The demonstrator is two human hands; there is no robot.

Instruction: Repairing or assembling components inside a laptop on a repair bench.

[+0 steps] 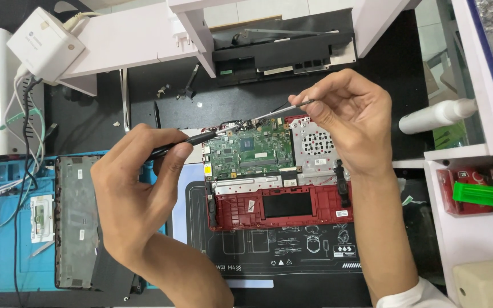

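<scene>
2 hands (135, 194) (352, 120) holding slim tools (186, 142) (283, 111), over green circuit board (252, 151)

Bright, even overhead light, soft shadows, sharp focus throughout, slight wide-angle stretch at edges.

Two hands work here: the left hand (135, 194) at nine o'clock and the right hand (352, 117) at two o'clock, each gripping one tool, a black soldering pen (186, 142) and metal tweezers (283, 110). One opened red laptop (275, 174) sits centre, with one green motherboard (250, 149). One white squeeze bottle (436, 116) lies at three o'clock, one grey bottom cover (75, 222) at eight.
</scene>
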